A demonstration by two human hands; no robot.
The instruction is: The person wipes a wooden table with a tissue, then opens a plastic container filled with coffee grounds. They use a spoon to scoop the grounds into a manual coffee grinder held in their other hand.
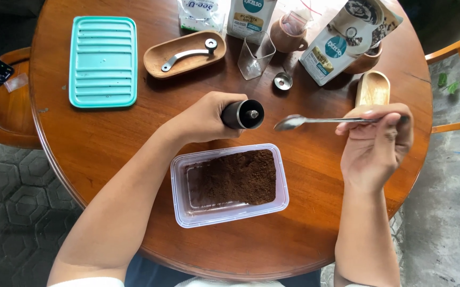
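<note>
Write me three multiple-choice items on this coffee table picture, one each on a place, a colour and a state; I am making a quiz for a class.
1. Where does the clear tub of ground coffee sit?
A. on the teal lid
B. on the round table, in front of the person, below the hands
C. in the wooden tray

2. What colour is the ribbed lid at the far left of the table?
A. teal
B. red
C. black

3. What is the right hand doing?
A. resting flat on the table
B. holding a metal spoon level, bowl toward the grinder
C. gripping a cup

Answers: 1 B, the tub stands on bare wood nearest the person. 2 A, the lid is plainly teal. 3 B, the fingers pinch the spoon's handle, while the left hand grips the dark grinder.
</note>
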